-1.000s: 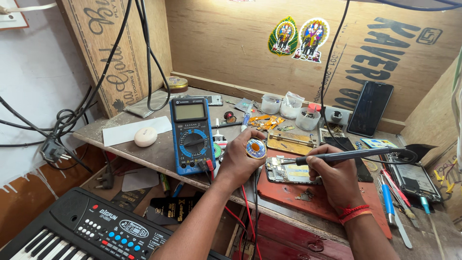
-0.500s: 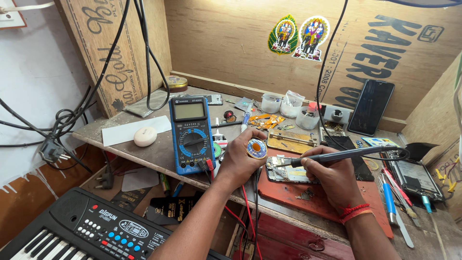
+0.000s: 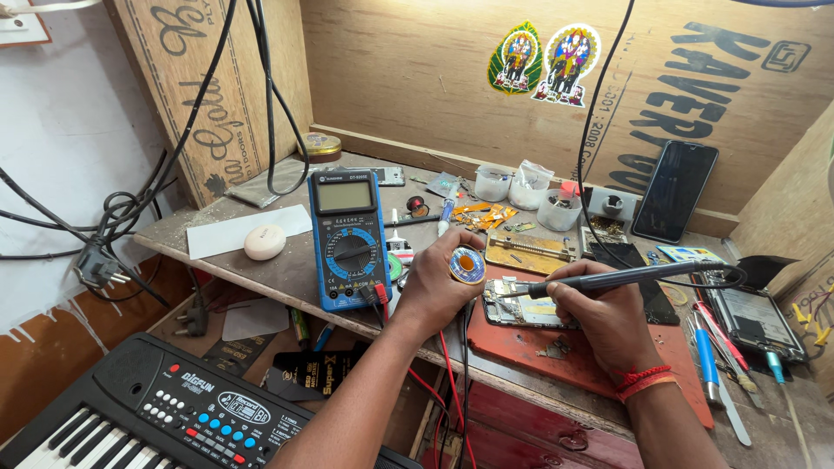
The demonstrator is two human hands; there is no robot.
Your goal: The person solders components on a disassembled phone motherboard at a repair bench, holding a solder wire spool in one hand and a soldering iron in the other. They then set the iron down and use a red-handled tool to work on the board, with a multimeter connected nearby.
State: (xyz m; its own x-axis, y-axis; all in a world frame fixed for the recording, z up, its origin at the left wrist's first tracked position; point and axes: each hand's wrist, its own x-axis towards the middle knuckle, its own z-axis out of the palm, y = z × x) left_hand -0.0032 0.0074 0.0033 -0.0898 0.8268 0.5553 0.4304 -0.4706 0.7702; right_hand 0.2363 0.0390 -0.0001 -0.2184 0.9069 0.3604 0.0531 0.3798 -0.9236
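Black slim soldering iron (image 3: 608,280) gripped in right hand (image 3: 599,317), tip at opened phone board (image 3: 521,306) on red mat (image 3: 608,352) on bench (image 3: 261,269); small round solder spool (image 3: 466,265) pinched in left hand (image 3: 439,287); blue multimeter (image 3: 349,236) alongside; board open, joint unfinished.

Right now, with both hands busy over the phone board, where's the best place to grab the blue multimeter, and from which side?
Grip the multimeter across its long edges at the lower half, near the dial, coming from above on its left. It lies flat, face up, on the workbench. The left hand with the solder spool crowds its right side, and probe leads plug in at the bottom right corner.
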